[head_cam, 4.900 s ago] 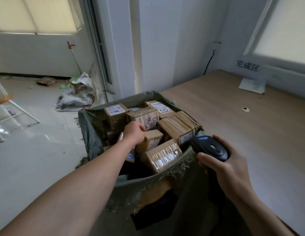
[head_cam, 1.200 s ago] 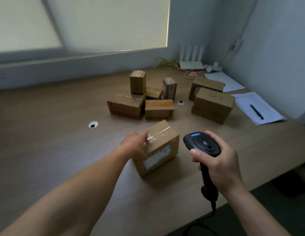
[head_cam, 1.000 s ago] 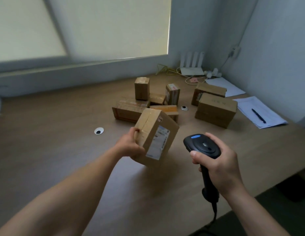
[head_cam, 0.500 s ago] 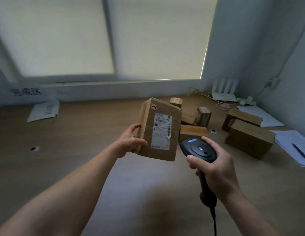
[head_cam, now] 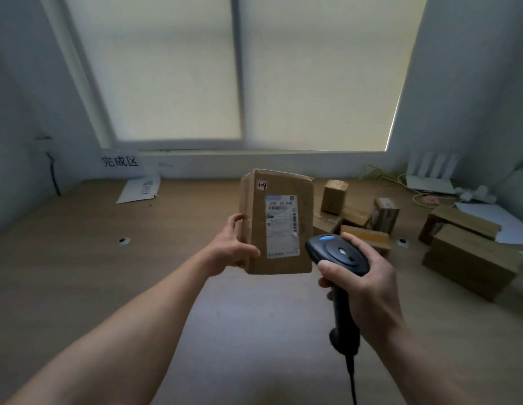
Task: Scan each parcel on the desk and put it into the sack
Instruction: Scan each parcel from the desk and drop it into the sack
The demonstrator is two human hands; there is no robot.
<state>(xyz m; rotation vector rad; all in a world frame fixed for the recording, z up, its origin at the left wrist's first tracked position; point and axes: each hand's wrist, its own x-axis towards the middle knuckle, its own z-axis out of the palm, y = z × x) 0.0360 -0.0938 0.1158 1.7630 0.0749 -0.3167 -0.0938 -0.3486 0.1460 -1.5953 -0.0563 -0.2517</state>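
My left hand (head_cam: 231,249) grips a brown cardboard parcel (head_cam: 279,223) by its left edge and holds it upright above the wooden desk (head_cam: 79,276). Its white shipping label faces me, with "1-4" written near the top. My right hand (head_cam: 364,285) grips a black handheld barcode scanner (head_cam: 337,257), whose head sits just right of the label's lower corner. Several more brown parcels (head_cam: 371,217) lie on the desk behind, to the right. The sack is out of view.
Two larger boxes (head_cam: 470,252) sit at the right of the desk, near white papers (head_cam: 500,220). A white router (head_cam: 429,176) and cables lie at the back right. A sign with Chinese characters (head_cam: 120,161) and a paper sheet (head_cam: 140,190) are at the back left.
My left hand took the parcel off the desk, lifted it and turned it upright with the label toward me. My right hand brought the scanner close to the label. My view swung left and up.
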